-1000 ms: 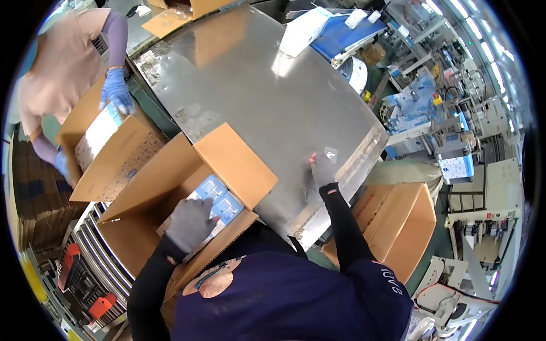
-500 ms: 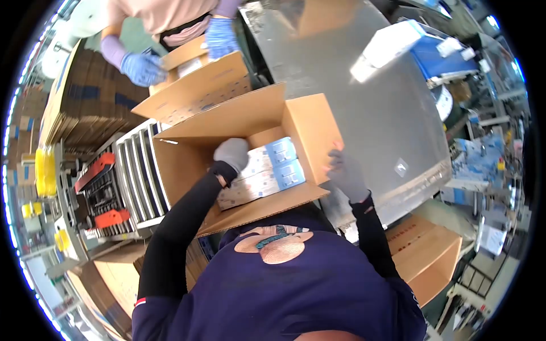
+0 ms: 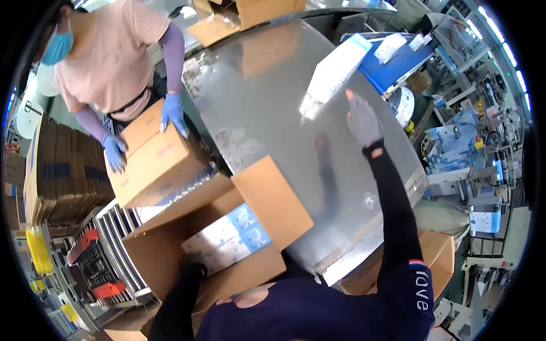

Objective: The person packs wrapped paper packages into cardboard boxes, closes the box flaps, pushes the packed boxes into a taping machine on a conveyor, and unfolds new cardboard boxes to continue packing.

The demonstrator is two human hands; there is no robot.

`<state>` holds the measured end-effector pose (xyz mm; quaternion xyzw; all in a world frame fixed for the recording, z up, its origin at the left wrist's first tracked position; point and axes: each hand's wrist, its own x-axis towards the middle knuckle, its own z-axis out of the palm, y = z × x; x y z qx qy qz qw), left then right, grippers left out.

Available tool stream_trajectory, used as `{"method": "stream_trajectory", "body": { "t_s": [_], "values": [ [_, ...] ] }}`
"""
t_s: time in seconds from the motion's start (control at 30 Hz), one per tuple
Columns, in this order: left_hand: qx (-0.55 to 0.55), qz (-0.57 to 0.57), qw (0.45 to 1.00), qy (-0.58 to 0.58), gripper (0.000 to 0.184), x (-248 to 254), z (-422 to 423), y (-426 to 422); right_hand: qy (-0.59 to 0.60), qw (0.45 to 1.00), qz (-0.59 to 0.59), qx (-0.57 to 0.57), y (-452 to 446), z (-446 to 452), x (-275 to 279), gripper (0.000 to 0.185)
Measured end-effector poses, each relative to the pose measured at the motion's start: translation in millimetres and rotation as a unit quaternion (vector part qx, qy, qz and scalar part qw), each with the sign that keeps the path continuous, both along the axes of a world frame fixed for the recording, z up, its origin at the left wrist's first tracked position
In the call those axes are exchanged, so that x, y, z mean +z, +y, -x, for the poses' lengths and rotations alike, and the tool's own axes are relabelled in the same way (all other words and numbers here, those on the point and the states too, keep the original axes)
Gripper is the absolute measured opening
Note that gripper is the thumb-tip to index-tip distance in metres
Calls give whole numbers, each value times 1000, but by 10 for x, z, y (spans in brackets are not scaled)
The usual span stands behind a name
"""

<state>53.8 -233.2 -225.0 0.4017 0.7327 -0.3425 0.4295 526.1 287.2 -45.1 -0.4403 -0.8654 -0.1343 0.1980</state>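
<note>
Grey glove fabric covers the right hand (image 3: 364, 120), stretched out over the metal table (image 3: 267, 113) with its fingers extended and its grip loose and empty. One bare fingertip (image 3: 349, 94) is just beside a white box (image 3: 335, 68), which sits near the end of a blue conveyor belt (image 3: 398, 59). Closer to the body, an open carton (image 3: 273, 202) holds two blue-and-white boxes (image 3: 227, 236), side by side toward its right-hand end. The left hand (image 3: 192, 262) is down inside that carton, beside the boxes; it seems lost in shadow, so I cannot tell whether it grips anything. Across from it, a co-worker (image 3: 114, 62) rests both blue-gloved hands (image 3: 173, 113) on a closed carton (image 3: 153, 162).
</note>
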Motion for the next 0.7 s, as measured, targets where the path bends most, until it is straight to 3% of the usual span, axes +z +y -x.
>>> {"method": "stream_trajectory", "body": {
  "t_s": [0.1,0.17,0.2,0.23,0.27,0.3,0.37,0.4,0.43,0.5,0.57,0.63,0.7],
  "values": [
    [-15,-7,999,46,41,96,-135,11,-207,974,-86,-45,1090,272,455,53],
    [-40,-32,995,87,45,242,-233,84,-211,971,-111,-13,1783,396,235,49],
    [-65,-43,992,98,47,359,-278,172,-313,948,-7,-55,1951,538,131,44],
    [-99,-50,988,106,49,515,-331,287,-230,972,23,-47,2076,676,-145,36],
    [-165,-6,985,59,45,821,-390,532,-276,958,49,-52,1992,917,-57,33],
    [-149,-102,981,74,40,947,-454,648,-323,941,76,-57,1844,1161,161,33],
    [-55,-321,943,68,34,1435,-743,1059,-226,968,105,21,1249,1318,516,53],
    [-56,-403,913,27,38,1611,-828,1232,-100,981,162,27,1174,1290,376,82],
    [-118,-525,843,6,42,1642,-865,1334,-12,990,122,65,1014,1140,234,86],
    [-166,-566,807,-34,45,1868,-1047,1542,-37,989,141,22,617,847,62,87],
    [-184,-601,773,-87,50,2020,-1198,1647,22,975,216,-46,296,703,117,79],
    [-201,-628,744,-108,55,2317,-1325,1736,43,949,309,-34,11,480,364,79],
    [-208,-707,665,-118,57,2593,-1420,1764,104,964,223,101,-292,145,460,86]
  ]
}}
